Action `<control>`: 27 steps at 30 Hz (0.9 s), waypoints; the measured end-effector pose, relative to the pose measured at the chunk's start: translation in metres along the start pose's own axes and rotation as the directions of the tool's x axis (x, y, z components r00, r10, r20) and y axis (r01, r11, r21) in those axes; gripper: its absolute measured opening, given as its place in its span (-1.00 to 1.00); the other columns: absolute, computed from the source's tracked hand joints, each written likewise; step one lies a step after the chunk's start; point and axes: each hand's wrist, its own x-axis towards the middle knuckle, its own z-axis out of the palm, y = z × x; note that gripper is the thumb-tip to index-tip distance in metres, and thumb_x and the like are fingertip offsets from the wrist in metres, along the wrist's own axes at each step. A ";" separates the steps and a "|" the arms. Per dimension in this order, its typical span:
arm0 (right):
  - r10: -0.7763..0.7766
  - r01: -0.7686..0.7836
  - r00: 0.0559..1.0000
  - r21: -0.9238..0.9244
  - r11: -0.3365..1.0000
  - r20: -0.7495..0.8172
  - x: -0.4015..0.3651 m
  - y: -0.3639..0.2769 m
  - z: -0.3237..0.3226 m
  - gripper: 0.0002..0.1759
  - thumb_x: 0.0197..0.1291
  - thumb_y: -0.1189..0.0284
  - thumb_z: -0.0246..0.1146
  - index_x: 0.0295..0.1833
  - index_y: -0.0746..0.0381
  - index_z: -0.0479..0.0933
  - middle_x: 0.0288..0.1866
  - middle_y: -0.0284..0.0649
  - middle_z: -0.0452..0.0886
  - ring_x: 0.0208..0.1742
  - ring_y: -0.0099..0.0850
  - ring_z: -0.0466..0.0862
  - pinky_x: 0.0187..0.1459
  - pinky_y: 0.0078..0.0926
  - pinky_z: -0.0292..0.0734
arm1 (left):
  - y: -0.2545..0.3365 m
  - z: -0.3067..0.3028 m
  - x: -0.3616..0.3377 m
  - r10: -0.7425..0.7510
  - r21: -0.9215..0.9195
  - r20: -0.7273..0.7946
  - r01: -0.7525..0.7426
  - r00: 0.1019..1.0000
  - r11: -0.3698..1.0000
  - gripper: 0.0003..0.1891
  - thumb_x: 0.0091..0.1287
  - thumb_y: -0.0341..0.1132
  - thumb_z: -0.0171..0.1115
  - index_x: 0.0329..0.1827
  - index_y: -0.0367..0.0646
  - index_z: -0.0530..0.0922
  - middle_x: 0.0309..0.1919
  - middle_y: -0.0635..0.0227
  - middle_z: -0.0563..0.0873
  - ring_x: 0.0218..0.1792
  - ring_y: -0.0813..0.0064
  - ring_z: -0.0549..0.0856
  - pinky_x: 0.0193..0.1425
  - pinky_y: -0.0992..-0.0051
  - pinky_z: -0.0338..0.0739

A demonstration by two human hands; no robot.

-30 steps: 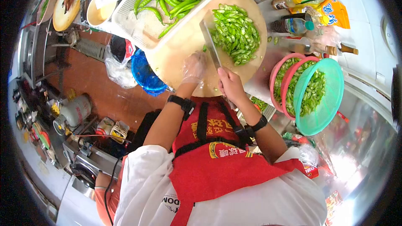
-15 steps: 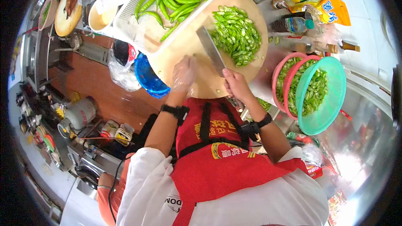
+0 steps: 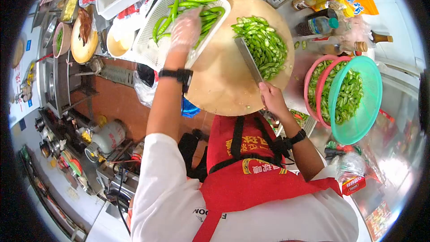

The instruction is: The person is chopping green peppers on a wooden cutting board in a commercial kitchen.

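My left hand (image 3: 186, 28), in a clear plastic glove, reaches into a white perforated basket (image 3: 150, 53) over whole green chili peppers (image 3: 209, 18). Its fingers are blurred among the peppers, so I cannot tell whether they are closed on any. My right hand (image 3: 272, 97) grips the handle of a cleaver (image 3: 249, 59), its blade slanting across the round cutting board (image 3: 219, 94). Alongside the blade lies a pile of sliced green chilies (image 3: 264, 47).
Right of the board, a teal colander (image 3: 369, 116) and pink baskets (image 3: 309, 92) hold more sliced chilies. Bottles (image 3: 313, 26) and seasoning packets (image 3: 358, 2) line the far right. A white tub (image 3: 107, 2) and a second board (image 3: 85, 47) stand at the left.
My left hand has moved from the board's near edge up into the basket of peppers. My right hand still holds the cleaver beside the sliced pile.
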 end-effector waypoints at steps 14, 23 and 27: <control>-0.106 0.104 0.994 -0.047 0.993 -0.026 0.001 0.002 -0.002 -0.45 0.36 0.05 0.03 0.23 0.24 0.47 -0.57 -0.05 0.53 -0.51 -0.37 0.53 -0.32 -0.34 0.46 | 0.030 -0.057 -0.033 0.019 -0.085 -0.351 -0.052 0.936 0.995 -0.84 0.30 -0.35 0.13 -0.20 -0.24 0.60 -0.32 0.02 0.66 -0.36 0.12 0.66 -0.23 0.24 0.55; -0.056 0.056 0.998 -0.016 0.998 0.007 -0.001 -0.006 0.000 -0.49 0.37 0.09 0.04 0.18 0.26 0.51 -0.63 -0.19 0.48 -0.58 -0.43 0.49 -0.44 -0.39 0.42 | 0.099 0.020 -0.179 -0.448 -0.675 0.706 0.711 0.548 -0.195 -0.84 0.33 -0.32 0.15 -0.25 -0.27 0.53 -0.54 0.38 0.59 -0.56 0.52 0.59 -0.46 0.51 0.51; 0.066 -0.070 0.994 0.043 0.997 0.089 -0.006 -0.019 0.007 -0.51 0.37 0.11 0.06 0.16 0.29 0.50 -0.64 -0.26 0.45 -0.57 -0.51 0.48 -0.46 -0.45 0.41 | 0.117 0.049 -0.209 -0.391 -0.546 0.805 0.814 0.445 -0.198 -0.86 0.32 -0.33 0.14 -0.27 -0.24 0.53 -0.56 0.39 0.57 -0.57 0.49 0.59 -0.51 0.49 0.51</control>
